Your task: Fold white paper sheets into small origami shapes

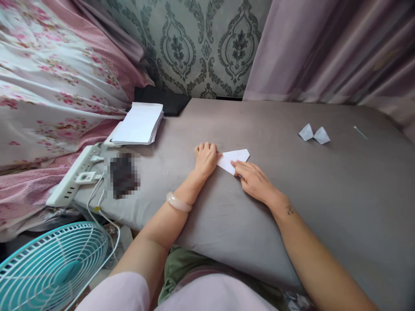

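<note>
A folded white paper (235,158) with a pointed shape lies on the grey cushioned surface (292,194). My left hand (205,158) is curled into a loose fist and presses down on the paper's left end. My right hand (253,180) lies on the paper's lower right edge, its fingers close together and the fingertips pressing along the fold. A pale bangle (178,202) sits on my left wrist.
A stack of white sheets (138,124) lies at the back left. Two small folded paper pieces (314,134) and a thin stick (360,132) lie at the right. A white power strip (76,174) with cables and a teal fan (52,265) are at the left, beside floral bedding (48,86).
</note>
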The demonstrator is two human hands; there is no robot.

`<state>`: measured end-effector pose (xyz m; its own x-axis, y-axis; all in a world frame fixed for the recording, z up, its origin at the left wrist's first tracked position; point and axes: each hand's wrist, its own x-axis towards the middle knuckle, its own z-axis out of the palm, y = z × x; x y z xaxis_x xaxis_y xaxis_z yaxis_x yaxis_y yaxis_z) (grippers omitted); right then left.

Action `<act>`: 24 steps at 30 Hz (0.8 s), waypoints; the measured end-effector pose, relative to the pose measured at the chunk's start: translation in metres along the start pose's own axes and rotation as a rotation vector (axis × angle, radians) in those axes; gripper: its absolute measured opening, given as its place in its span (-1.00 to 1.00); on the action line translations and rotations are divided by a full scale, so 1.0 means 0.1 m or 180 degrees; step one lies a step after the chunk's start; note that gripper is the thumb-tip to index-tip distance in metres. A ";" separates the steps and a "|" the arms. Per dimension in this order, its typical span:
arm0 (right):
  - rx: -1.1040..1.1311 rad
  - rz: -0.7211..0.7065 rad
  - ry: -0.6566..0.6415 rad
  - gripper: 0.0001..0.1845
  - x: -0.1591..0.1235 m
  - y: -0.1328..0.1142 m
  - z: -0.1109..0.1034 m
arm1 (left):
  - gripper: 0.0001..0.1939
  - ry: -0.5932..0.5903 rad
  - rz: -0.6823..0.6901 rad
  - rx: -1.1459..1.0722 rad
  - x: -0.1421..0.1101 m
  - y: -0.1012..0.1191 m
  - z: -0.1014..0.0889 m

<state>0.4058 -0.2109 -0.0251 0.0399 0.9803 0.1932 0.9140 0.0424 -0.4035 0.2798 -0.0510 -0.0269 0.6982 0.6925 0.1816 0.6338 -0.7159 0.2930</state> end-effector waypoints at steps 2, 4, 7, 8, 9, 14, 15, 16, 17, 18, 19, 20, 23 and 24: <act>-0.0022 0.0035 -0.0004 -0.64 0.00 -0.01 0.00 | -0.75 0.0191 -0.0019 0.0304 -0.04 0.03 -0.08; -0.0036 0.0069 -0.0015 -0.62 0.00 -0.02 0.00 | -0.76 0.0207 0.0211 0.0452 -0.15 0.12 -0.14; -0.0066 0.0070 -0.0003 -0.58 0.01 -0.01 0.02 | -0.72 -0.0064 0.0890 0.0503 -0.41 0.28 -0.16; -0.0076 0.0052 0.0013 -0.58 0.00 0.00 0.03 | -0.70 -0.0206 0.0998 0.0479 -0.50 0.33 -0.15; -0.0091 0.0027 0.0031 -0.58 0.01 0.01 0.04 | -0.66 -0.0354 0.1041 0.0431 -0.58 0.36 -0.12; -0.0193 -0.0077 0.0041 -0.59 0.02 0.04 0.08 | -0.37 -0.0459 0.0437 0.0363 -0.79 0.35 -0.01; -0.0210 -0.0064 0.0031 -0.59 0.02 0.03 0.08 | -0.33 -0.0450 0.0348 0.0374 -0.78 0.33 -0.01; -0.0223 -0.0043 0.0013 -0.59 0.03 0.02 0.08 | -0.31 -0.0445 0.0275 0.0390 -0.77 0.32 -0.01; -0.0239 -0.0011 -0.0008 -0.58 0.03 0.01 0.08 | -0.30 -0.0442 0.0219 0.0408 -0.75 0.30 -0.01; -0.0259 0.0026 -0.0034 -0.58 0.03 -0.01 0.08 | -0.30 -0.0443 0.0186 0.0429 -0.73 0.29 -0.02; -0.0289 0.0065 -0.0071 -0.58 0.02 -0.04 0.08 | -0.31 -0.0453 0.0191 0.0444 -0.70 0.27 -0.03; -0.0333 0.0101 -0.0116 -0.59 0.01 -0.08 0.08 | -0.33 -0.0473 0.0241 0.0444 -0.67 0.25 -0.04; -0.0570 0.0242 -0.0247 -0.58 -0.01 -0.23 0.08 | -0.44 -0.0589 0.0603 0.0349 -0.55 0.15 -0.10; -0.0663 0.0304 -0.0284 -0.57 -0.01 -0.28 0.08 | -0.49 -0.0616 0.0759 0.0304 -0.50 0.11 -0.12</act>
<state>0.3773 -0.2117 -0.0211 0.1028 0.9915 0.0797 0.9717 -0.0829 -0.2213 0.2477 -0.0929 -0.0214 0.8754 0.4808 0.0500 0.4666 -0.8675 0.1727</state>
